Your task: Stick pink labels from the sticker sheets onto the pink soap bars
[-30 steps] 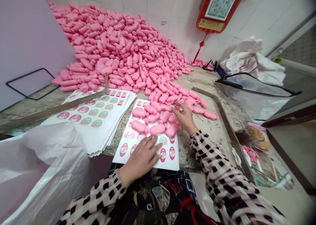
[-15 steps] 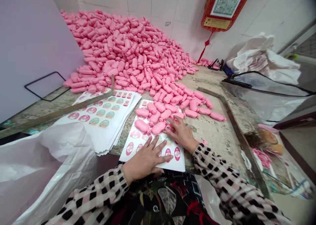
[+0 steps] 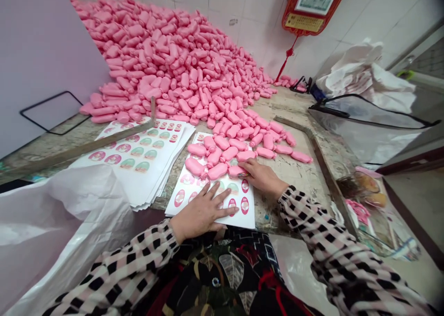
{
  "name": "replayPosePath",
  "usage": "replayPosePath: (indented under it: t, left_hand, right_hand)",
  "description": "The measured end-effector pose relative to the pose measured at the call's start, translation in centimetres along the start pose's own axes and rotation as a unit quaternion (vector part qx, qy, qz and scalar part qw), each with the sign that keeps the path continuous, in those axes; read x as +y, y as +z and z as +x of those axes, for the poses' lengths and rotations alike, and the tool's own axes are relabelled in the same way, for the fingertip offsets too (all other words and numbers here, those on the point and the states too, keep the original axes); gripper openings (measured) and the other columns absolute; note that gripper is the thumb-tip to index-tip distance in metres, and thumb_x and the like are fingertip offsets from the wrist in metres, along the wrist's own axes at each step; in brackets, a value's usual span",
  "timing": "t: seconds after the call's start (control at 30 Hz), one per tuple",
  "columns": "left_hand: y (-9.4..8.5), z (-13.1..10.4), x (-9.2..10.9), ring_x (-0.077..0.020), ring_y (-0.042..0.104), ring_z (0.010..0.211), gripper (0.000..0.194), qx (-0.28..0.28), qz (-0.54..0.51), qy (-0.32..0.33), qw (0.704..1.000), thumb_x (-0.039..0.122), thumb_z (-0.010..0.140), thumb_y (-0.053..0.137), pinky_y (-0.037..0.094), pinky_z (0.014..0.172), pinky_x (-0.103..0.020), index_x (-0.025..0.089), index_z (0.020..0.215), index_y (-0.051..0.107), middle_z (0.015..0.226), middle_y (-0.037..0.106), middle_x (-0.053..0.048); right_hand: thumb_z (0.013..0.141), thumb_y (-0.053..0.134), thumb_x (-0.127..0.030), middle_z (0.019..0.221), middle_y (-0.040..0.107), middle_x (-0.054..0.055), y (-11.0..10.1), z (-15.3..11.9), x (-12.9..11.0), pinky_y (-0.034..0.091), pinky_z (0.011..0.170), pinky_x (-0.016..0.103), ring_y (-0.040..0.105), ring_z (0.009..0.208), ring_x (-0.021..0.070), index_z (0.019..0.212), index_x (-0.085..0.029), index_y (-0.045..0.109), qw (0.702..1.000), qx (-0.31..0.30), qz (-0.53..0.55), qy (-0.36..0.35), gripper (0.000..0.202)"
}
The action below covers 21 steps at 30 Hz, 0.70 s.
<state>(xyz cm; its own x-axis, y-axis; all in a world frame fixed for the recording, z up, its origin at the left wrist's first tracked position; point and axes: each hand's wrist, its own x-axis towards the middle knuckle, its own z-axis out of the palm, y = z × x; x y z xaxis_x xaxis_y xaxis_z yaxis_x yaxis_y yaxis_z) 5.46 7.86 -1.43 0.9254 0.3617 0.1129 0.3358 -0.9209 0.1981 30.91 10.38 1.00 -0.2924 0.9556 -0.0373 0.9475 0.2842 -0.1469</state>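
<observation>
My left hand (image 3: 204,209) lies flat with spread fingers on a white sheet of stickers (image 3: 178,209), printed with pink ovals and pink and green arched labels. At the sheet's right side my right hand (image 3: 262,177) has its fingers closed on a small pink bottle-shaped piece (image 3: 236,171); its fingertips partly cover the piece's right end. Several similar pink pieces (image 3: 218,171) rest on the upper part of the sheet, hiding some stickers. Close above my right hand lies another pink piece (image 3: 246,156).
A big heap of pink pieces (image 3: 166,52) leans against the tiled wall. Left of my sheet is a stack of sticker sheets (image 3: 145,177) with a wooden strip (image 3: 104,145) across it. A wooden edge (image 3: 326,168) bounds the worktop on the right. A white sack (image 3: 86,214) hangs at front left.
My right hand's fingers have drawn together on a pink piece near the sheet's right side. My left hand stays flat on the sheet. The camera view has shifted slightly.
</observation>
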Motion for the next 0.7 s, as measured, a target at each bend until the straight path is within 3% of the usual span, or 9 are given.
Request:
replayPosePath:
  t: [0.17,0.27,0.3,0.33,0.37,0.47,0.53,0.6,0.7]
  left_hand:
    - [0.0,-0.5,0.0,-0.0345,0.021,0.131,0.056,0.021,-0.064,0.001,0.998,0.057,0.079,0.048,0.014,0.104,-0.055,0.032,0.128,0.045,0.142,0.034,-0.007]
    - [-1.0,-0.3,0.7,-0.0275,0.037,0.123,0.04,0.133,-0.212,-0.091,0.964,0.048,0.083,0.047,0.024,0.104,-0.046,0.025,0.115,0.058,0.126,0.051,-0.008]
    - [-1.6,0.0,1.1,-0.0247,0.044,0.117,0.035,0.188,-0.284,-0.155,0.927,0.043,0.086,0.045,0.03,0.101,-0.042,0.023,0.11,0.06,0.118,0.057,-0.008]
    - [-2.2,0.4,1.5,-0.023,0.05,0.109,0.033,0.239,-0.362,-0.234,0.87,0.041,0.087,0.044,0.035,0.097,-0.039,0.022,0.11,0.059,0.11,0.06,-0.008]
    - [-2.7,0.8,1.8,-0.0216,0.053,0.104,0.036,0.246,-0.459,-0.288,0.804,0.04,0.087,0.045,0.039,0.093,-0.038,0.023,0.116,0.054,0.11,0.059,-0.008]
    - [-3.9,2.1,2.6,-0.0164,0.06,0.077,0.042,0.089,-0.748,-0.28,0.595,0.035,0.083,0.052,0.048,0.073,-0.033,0.02,0.123,0.047,0.097,0.062,-0.008]
    - [-3.9,2.6,3.0,-0.0131,0.059,0.068,0.041,0.021,-0.833,-0.242,0.498,0.029,0.081,0.056,0.048,0.066,-0.029,0.017,0.119,0.05,0.089,0.062,-0.007]
    - [-3.5,2.8,3.3,-0.0119,0.058,0.069,0.038,0.031,-0.854,-0.236,0.463,0.025,0.078,0.059,0.048,0.067,-0.028,0.016,0.114,0.052,0.087,0.061,-0.007]
    - [-2.7,2.7,3.8,-0.0125,0.059,0.074,0.036,0.06,-0.844,-0.254,0.469,0.023,0.075,0.064,0.048,0.071,-0.028,0.016,0.109,0.054,0.091,0.061,-0.007]
  right_hand:
    - [0.086,0.046,-0.032,0.116,0.055,0.006,-0.8,-0.6,0.1,0.045,0.068,0.028,0.058,0.092,0.0197,0.124,-0.026,0.048,0.999,0.024,-0.014,-0.022,0.038]
    - [0.086,0.044,-0.022,0.123,0.053,0.005,-1.4,-2.7,-0.8,0.046,0.073,0.028,0.057,0.096,0.0191,0.125,-0.025,0.048,0.996,0.078,0.002,-0.043,0.04]
    - [0.086,0.043,-0.02,0.125,0.052,0.005,-1.6,-3.6,-1.3,0.046,0.076,0.028,0.057,0.097,0.0187,0.125,-0.026,0.049,0.993,0.099,0.011,-0.058,0.04]
    - [0.086,0.042,-0.018,0.127,0.051,0.004,-1.7,-4.5,-1.9,0.046,0.078,0.028,0.057,0.098,0.0182,0.125,-0.027,0.049,0.99,0.118,0.021,-0.077,0.041]
    - [0.086,0.042,-0.017,0.128,0.05,0.002,-1.9,-5.3,-2.5,0.046,0.08,0.029,0.057,0.098,0.0176,0.125,-0.029,0.05,0.986,0.133,0.032,-0.098,0.041]
    - [0.084,0.043,-0.014,0.134,0.046,-0.001,-2.2,-7.0,-4.2,0.046,0.079,0.03,0.058,0.095,0.0165,0.125,-0.035,0.049,0.977,0.145,0.075,-0.141,0.046]
    - [0.083,0.044,-0.013,0.135,0.044,0.001,-2.1,-7.5,-4.8,0.046,0.082,0.031,0.055,0.101,0.0179,0.129,-0.034,0.044,0.973,0.152,0.132,-0.117,0.051]
    - [0.083,0.045,-0.016,0.129,0.049,0.005,-1.9,-7.5,-5.1,0.045,0.086,0.033,0.052,0.106,0.0191,0.131,-0.031,0.042,0.958,0.183,0.214,-0.049,0.049]
    - [0.086,0.047,-0.026,0.11,0.059,0.006,-1.0,-7.7,-5.9,0.046,0.083,0.031,0.056,0.097,0.0174,0.126,-0.027,0.047,0.924,0.198,0.325,0.045,0.04]
